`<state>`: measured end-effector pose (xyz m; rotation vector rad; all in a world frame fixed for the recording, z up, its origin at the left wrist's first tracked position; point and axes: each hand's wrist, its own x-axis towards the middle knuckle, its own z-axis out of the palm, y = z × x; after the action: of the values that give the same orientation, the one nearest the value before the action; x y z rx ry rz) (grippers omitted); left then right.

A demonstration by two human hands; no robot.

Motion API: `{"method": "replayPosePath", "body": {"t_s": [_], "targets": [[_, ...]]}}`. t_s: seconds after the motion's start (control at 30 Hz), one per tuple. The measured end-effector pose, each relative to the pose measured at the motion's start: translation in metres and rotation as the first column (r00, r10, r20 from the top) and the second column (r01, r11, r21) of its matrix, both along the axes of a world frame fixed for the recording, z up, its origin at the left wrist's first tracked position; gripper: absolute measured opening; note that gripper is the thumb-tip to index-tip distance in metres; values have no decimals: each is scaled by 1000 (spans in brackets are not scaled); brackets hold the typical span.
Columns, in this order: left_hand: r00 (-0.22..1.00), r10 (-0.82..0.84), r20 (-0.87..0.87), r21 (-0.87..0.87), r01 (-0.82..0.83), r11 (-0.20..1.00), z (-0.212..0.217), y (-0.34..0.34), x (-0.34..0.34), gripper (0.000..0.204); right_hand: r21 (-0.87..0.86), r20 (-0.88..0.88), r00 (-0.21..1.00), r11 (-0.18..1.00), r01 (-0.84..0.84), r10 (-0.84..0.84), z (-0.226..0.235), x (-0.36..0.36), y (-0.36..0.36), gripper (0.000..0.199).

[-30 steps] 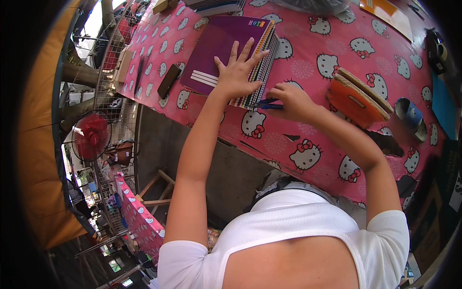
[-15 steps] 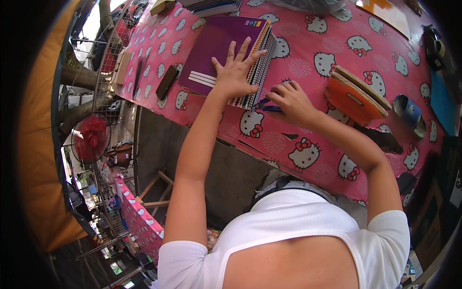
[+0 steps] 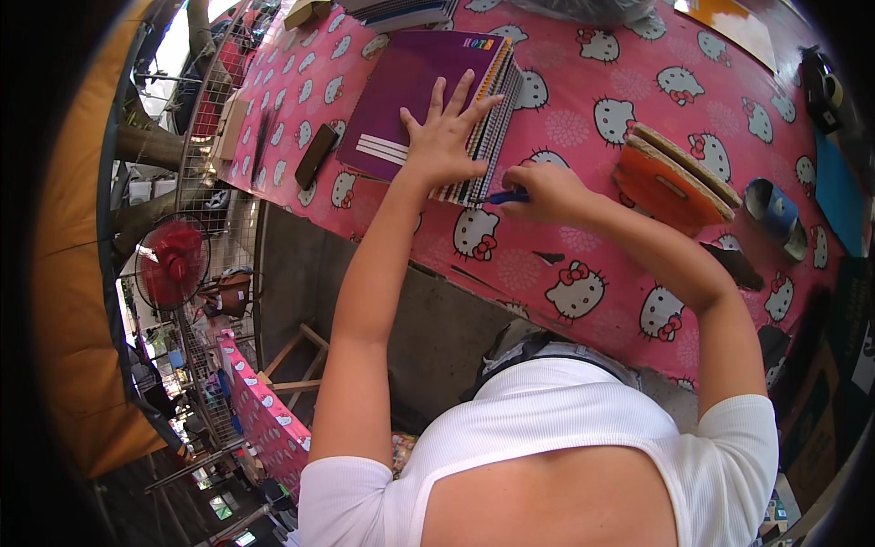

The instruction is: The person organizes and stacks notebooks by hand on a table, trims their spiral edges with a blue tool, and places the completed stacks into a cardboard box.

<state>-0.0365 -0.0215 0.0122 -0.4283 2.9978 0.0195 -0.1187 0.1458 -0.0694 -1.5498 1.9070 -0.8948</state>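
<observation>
A stack of spiral notebooks [image 3: 392, 100] with a purple cover on top lies on the pink patterned table, its coil bindings along the right side. My left hand [image 3: 444, 137] presses on the cover with spread fingers, the thumb reaching over the coils. In my closed right hand [image 3: 550, 193] is a small pair of blue-handled pliers [image 3: 509, 196]. Their dark tip is at the near end of the coils, by the stack's lower right corner. My fingers hide part of the handles.
Right of my right hand stand orange and brown boards [image 3: 670, 187], with a blue roll [image 3: 771, 208] beyond them. A dark rectangular block [image 3: 316, 156] lies left of the stack. More notebooks [image 3: 401, 11] sit at the far edge, beside a grey plastic bag [image 3: 597, 9].
My right hand has closed more tightly around the pliers and turned, bringing the tip to the coil ends. The left hand stays in place on the cover.
</observation>
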Motion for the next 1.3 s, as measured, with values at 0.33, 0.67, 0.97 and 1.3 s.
{"method": "replayPosePath", "body": {"t_s": [0.33, 0.67, 0.97, 1.3], "targets": [[999, -17, -36, -14, 17, 1000, -1, 0, 1, 97, -386, -363, 929, 919, -81, -70, -8, 7, -3, 39], [1000, -10, -27, -12, 10, 1000, -2, -2, 4, 95, 470, 401, 905, 880, -72, -140, 23, -4, -11, 42], [986, 86, 146, -334, -33, 942, -2, 40, -9, 89, -389, -488, 857, 920, -47, -162, -14, 10, 8, 49], [988, 78, 134, -370, -24, 929, -12, 38, -7, 82, 280, 326, 944, 959, -44, -52, 13, -10, -21, 45]]}}
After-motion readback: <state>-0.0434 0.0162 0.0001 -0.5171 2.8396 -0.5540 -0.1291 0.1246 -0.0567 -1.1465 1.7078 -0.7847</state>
